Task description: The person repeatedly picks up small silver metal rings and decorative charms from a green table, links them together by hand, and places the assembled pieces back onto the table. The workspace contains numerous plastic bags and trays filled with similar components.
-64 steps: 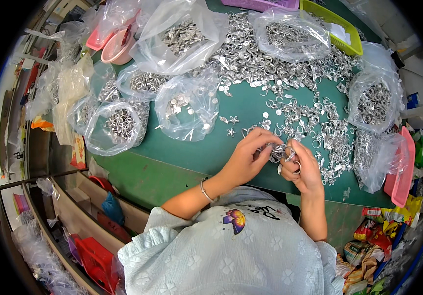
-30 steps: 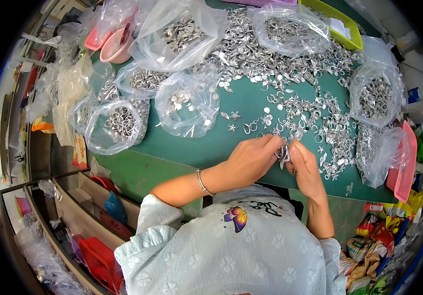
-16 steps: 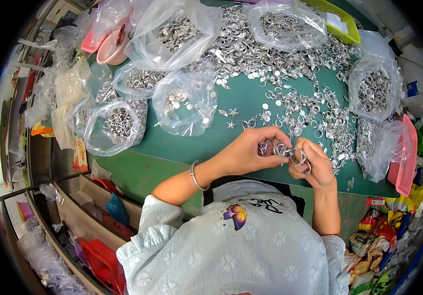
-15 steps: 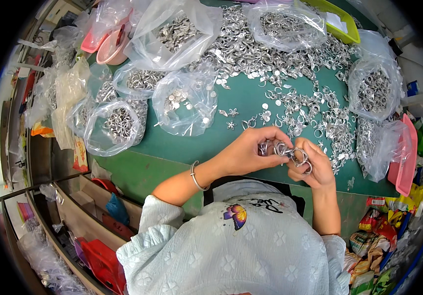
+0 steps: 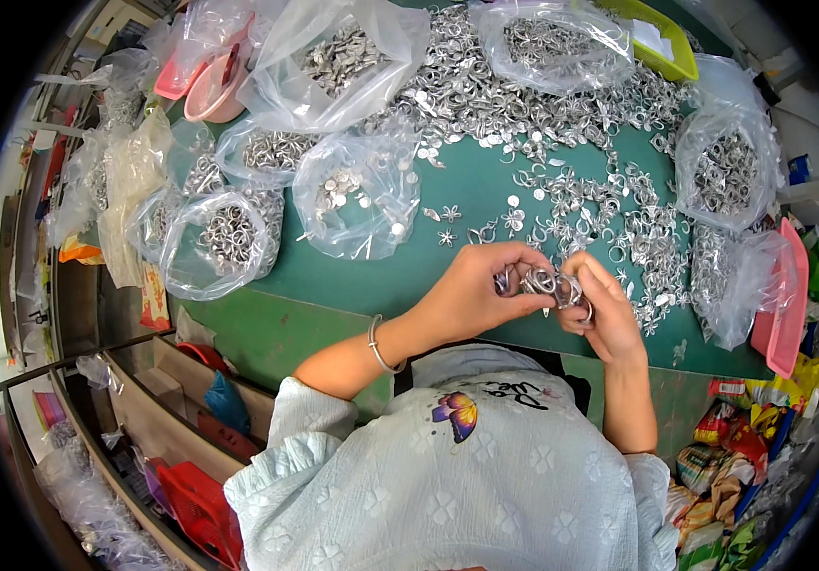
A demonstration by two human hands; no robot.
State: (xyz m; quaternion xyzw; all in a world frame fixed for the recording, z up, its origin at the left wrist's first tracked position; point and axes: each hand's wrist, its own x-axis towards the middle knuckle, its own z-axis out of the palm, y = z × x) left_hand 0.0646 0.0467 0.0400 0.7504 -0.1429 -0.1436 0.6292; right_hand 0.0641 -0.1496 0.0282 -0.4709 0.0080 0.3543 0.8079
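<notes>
Close together over the near edge of the green table (image 5: 352, 295), both my hands are closed on silvery metal rings. My left hand (image 5: 484, 285), with a bangle at the wrist, curls around several rings (image 5: 535, 281) between thumb and fingers. Thumb and forefinger of my right hand (image 5: 609, 309) pinch more rings (image 5: 571, 291) right beside them; some hang against its curled fingers. Beyond the hands, loose rings (image 5: 652, 238) and small flower-shaped pieces (image 5: 449, 213) lie spread on the table. A large heap of silvery rings (image 5: 533, 105) covers the far side.
Clear plastic bags of metal pieces stand at the left (image 5: 224, 247), the middle (image 5: 357, 200) and the right (image 5: 728, 176). A pink tray (image 5: 782, 300) stands at the right edge, a yellow-green tray (image 5: 671, 48) at the back. Below left is an open drawer (image 5: 181, 404).
My hands have drawn slightly closer together, and the rings between them have shifted a little. My right hand has tilted a bit toward the left. The bags and heap look the same.
</notes>
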